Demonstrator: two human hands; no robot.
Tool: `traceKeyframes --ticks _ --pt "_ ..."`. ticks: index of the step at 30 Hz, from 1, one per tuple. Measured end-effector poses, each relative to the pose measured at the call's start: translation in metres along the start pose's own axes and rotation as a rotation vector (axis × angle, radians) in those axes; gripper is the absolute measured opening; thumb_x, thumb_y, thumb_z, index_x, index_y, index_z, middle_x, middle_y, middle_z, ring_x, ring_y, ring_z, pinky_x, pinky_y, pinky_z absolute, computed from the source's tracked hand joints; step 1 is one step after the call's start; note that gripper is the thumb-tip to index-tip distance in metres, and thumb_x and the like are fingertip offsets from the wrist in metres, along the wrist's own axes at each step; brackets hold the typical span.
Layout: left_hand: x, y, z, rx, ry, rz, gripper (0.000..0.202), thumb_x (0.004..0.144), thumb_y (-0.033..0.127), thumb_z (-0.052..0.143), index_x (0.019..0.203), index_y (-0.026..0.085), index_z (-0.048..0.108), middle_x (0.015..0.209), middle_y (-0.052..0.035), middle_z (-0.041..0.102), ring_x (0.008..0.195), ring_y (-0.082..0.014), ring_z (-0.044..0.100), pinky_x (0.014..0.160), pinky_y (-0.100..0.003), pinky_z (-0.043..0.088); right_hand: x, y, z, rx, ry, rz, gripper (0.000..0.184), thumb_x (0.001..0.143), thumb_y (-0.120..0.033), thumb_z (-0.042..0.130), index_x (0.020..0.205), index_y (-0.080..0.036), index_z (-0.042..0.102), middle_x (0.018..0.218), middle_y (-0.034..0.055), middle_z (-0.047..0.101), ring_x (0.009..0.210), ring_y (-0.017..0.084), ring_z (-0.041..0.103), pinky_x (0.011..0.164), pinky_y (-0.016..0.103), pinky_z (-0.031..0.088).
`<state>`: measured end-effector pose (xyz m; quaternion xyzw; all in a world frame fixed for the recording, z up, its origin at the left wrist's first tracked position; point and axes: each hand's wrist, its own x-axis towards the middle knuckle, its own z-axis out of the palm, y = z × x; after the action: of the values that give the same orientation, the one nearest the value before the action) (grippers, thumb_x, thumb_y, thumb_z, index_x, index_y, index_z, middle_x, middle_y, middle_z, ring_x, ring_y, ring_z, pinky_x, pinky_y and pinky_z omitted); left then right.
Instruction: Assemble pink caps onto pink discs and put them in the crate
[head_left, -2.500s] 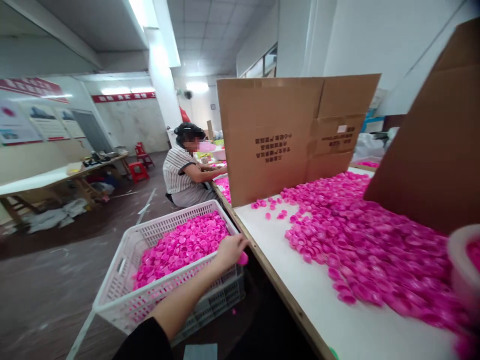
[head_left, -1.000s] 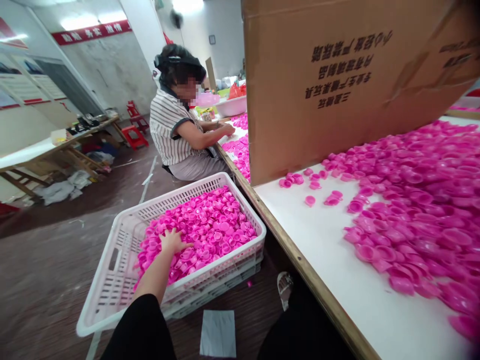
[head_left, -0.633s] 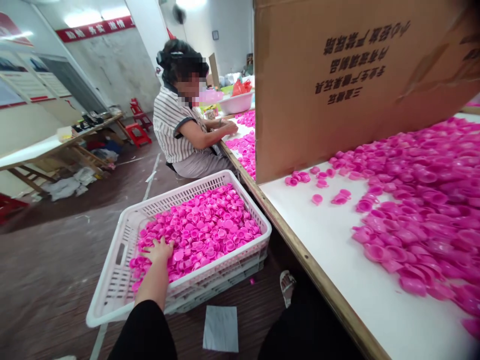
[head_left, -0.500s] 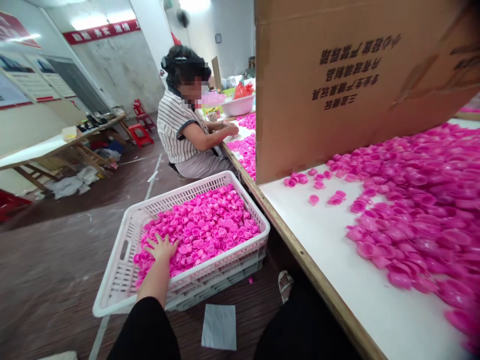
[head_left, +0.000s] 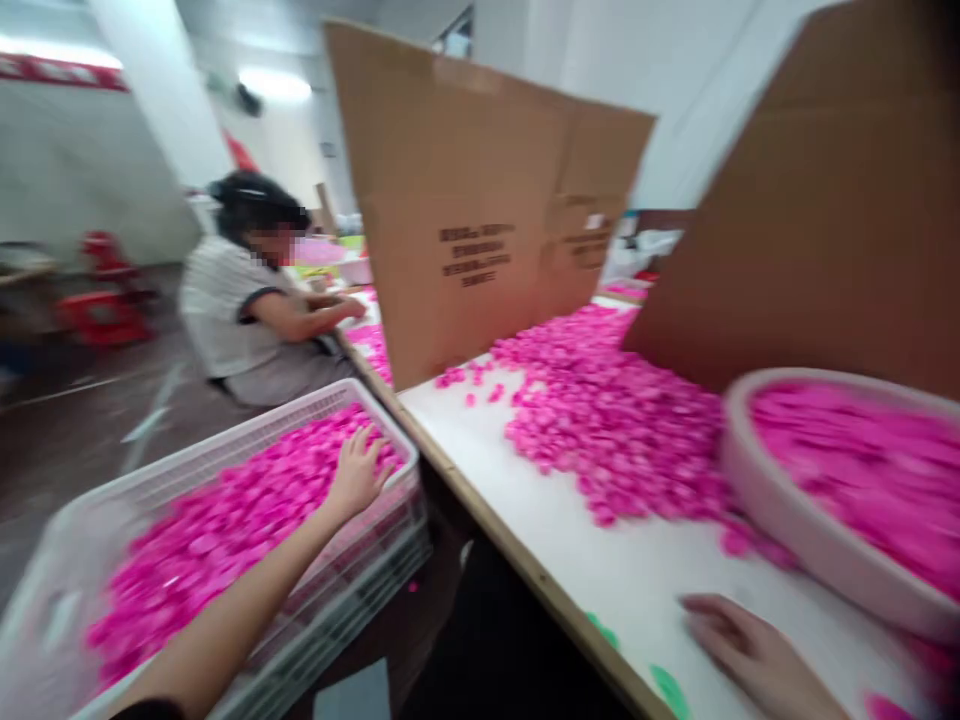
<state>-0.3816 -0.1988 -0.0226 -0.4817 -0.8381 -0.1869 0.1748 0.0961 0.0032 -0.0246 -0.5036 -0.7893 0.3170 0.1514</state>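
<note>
While the left hand (head_left: 358, 472) lies open, fingers spread, on the pink plastic caps (head_left: 225, 560) near the far corner of the white plastic crate (head_left: 225, 447), gripping none that can be seen, the right hand (head_left: 750, 650) rests loosely on the white desk (head_left: 570, 550), slightly blurred and holding nothing visible, just beside a round white tray (head_left: 780, 520) heaped with caps; a wide pile of caps (head_left: 600, 430) spreads along the desk before a cardboard sheet (head_left: 465, 210), and a co-worker (head_left: 232, 300) sits farther along the desk's edge
</note>
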Motion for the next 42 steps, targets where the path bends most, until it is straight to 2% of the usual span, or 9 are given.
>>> traceKeyframes --ticks 2,7,13,17,23,30,34,38,42 --pt "0.014 0.042 0.002 -0.111 0.056 0.138 0.038 0.076 0.039 0.043 0.108 0.020 0.048 0.126 -0.0094 0.034 0.118 -0.0251 0.029 0.099 -0.042 0.024 -0.009 0.003 -0.014 0.079 -0.110 -0.051 0.021 0.070 -0.034 0.054 0.085 -0.020 0.059 0.078 0.0058 0.061 0.072 0.019 0.058 0.068 0.031 0.047" --pt "0.045 0.148 0.026 -0.303 0.051 0.314 0.043 0.075 0.047 0.042 0.110 0.022 0.047 0.124 -0.0087 0.036 0.116 -0.0243 0.032 0.096 -0.040 0.028 -0.016 0.001 -0.023 0.337 -0.124 0.028 0.019 0.071 -0.026 0.049 0.084 -0.013 0.053 0.063 0.0011 0.055 0.054 0.012 0.054 0.050 0.022 0.042" --pt "0.077 0.266 0.059 -0.294 -0.264 0.072 0.063 0.070 0.065 0.031 0.120 0.028 0.040 0.132 -0.0097 0.027 0.120 -0.0377 0.020 0.090 -0.059 0.019 -0.030 0.001 -0.022 0.390 0.002 0.011 0.014 0.072 -0.018 0.049 0.084 -0.013 0.055 0.064 0.0013 0.056 0.057 0.010 0.054 0.052 0.019 0.041" --pt "0.086 0.316 0.072 -0.228 -0.391 -0.014 0.075 0.063 0.072 0.030 0.125 0.029 0.033 0.139 -0.0069 0.011 0.122 -0.0441 0.001 0.090 -0.065 0.005 -0.034 0.001 -0.022 0.269 0.064 -0.023 0.016 0.071 -0.019 0.051 0.085 -0.015 0.058 0.070 0.0027 0.058 0.063 0.011 0.054 0.056 0.020 0.041" --pt "0.064 0.345 0.068 -0.164 -0.354 0.184 0.083 0.062 0.073 0.031 0.131 0.029 0.021 0.141 -0.0066 0.005 0.122 -0.0433 -0.008 0.091 -0.063 -0.002 -0.036 0.001 -0.024 0.194 0.037 -0.072 0.017 0.072 -0.020 0.049 0.087 -0.016 0.057 0.075 0.0033 0.058 0.066 0.012 0.054 0.059 0.021 0.041" --pt "0.023 0.361 0.042 -0.146 -0.494 0.342 0.086 0.058 0.076 0.032 0.131 0.031 0.021 0.141 -0.0041 0.003 0.121 -0.0443 -0.010 0.090 -0.063 -0.005 -0.049 -0.013 -0.031 -0.012 0.035 -0.140 0.015 0.073 -0.023 0.049 0.085 -0.019 0.057 0.077 0.0031 0.056 0.072 0.015 0.051 0.064 0.024 0.038" --pt "0.001 0.373 0.033 -0.172 -0.452 0.476 0.081 0.062 0.075 0.027 0.130 0.031 0.023 0.141 -0.0015 0.004 0.121 -0.0388 -0.018 0.092 -0.061 -0.010 -0.053 -0.018 -0.038 -0.026 0.001 -0.175 0.014 0.075 -0.025 0.048 0.084 -0.019 0.057 0.075 0.0025 0.058 0.073 0.016 0.052 0.064 0.024 0.037" --pt "-0.002 0.379 0.034 -0.210 -0.422 0.430 0.074 0.067 0.070 0.030 0.129 0.029 0.027 0.140 -0.0044 0.011 0.122 -0.0391 -0.015 0.092 -0.061 -0.009 -0.054 -0.023 -0.043 0.044 0.073 -0.197 0.017 0.076 -0.022 0.046 0.089 -0.019 0.058 0.076 0.0031 0.059 0.074 0.017 0.054 0.067 0.026 0.039" --pt "0.005 0.372 0.040 -0.229 -0.376 0.337 0.072 0.069 0.067 0.032 0.129 0.026 0.029 0.139 -0.0081 0.016 0.123 -0.0395 -0.012 0.092 -0.062 -0.005 -0.052 -0.028 -0.067 0.133 0.311 -0.238 0.021 0.080 -0.028 0.043 0.095 -0.020 0.057 0.088 0.0055 0.059 0.083 0.019 0.054 0.075 0.030 0.041"
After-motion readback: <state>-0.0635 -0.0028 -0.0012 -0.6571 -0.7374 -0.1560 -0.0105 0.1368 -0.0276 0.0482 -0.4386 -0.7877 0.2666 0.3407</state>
